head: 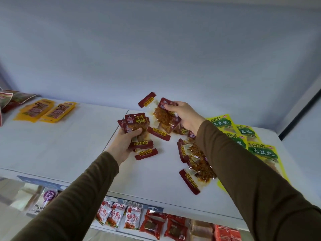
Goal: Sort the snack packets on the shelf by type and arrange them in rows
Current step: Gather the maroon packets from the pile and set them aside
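My left hand [126, 140] grips a fanned stack of red-edged duck-gut packets [137, 126] above the white shelf [69, 150]. My right hand [185, 116] holds two more of the same packets [162, 113] just to the right, lifted off the shelf. Several loose red packets [194, 162] lie in a heap under my right forearm. Green-and-yellow potato-shred packets [243, 136] overlap in a row at the right, partly hidden by my right sleeve. Yellow packets [46, 110] lie in two piles at the far left.
Dark red bags [10, 100] lean at the shelf's far-left end. The blue back wall [156, 58] rises behind the shelf. A lower shelf holds white-and-red packets [118, 217], red packets [163, 226] and pale bags [34, 197].
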A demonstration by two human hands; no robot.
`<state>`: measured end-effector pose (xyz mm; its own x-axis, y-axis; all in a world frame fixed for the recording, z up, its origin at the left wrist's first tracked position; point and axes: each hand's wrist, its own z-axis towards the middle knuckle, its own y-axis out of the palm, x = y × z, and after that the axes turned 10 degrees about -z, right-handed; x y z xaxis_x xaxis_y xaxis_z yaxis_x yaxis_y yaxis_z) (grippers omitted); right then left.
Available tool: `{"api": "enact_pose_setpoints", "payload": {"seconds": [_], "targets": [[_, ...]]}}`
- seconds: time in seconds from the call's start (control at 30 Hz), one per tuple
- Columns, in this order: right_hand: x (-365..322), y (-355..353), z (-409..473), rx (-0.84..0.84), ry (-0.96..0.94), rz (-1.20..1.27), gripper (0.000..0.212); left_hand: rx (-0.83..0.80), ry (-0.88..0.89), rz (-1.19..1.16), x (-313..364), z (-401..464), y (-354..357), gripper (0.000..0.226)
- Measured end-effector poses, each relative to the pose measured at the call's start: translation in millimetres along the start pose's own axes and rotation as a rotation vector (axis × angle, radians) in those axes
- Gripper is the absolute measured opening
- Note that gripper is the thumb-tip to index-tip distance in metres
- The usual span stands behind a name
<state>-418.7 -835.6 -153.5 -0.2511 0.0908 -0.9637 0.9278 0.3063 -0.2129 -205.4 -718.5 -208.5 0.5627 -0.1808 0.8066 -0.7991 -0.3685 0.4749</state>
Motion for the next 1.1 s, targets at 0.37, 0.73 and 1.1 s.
{"api": "enact_pose_setpoints", "payload": {"seconds": [0.37, 0.73, 1.1], "targets": [[36, 59, -34, 0.012, 0.086, -0.005, 0.059, -0.25, -0.089, 0.078, -13, -4, 17, 0.074], [43, 7, -10, 0.214, -0.164, -0.643, 0.032, -0.053, -0.08, 0.05, -12, -3, -5, 0.07], [50, 10, 19, 0.077, -0.234, -1.317, 0.044, 0.015, -0.068, 0.04, -9, -2, -15, 0.065]]}}
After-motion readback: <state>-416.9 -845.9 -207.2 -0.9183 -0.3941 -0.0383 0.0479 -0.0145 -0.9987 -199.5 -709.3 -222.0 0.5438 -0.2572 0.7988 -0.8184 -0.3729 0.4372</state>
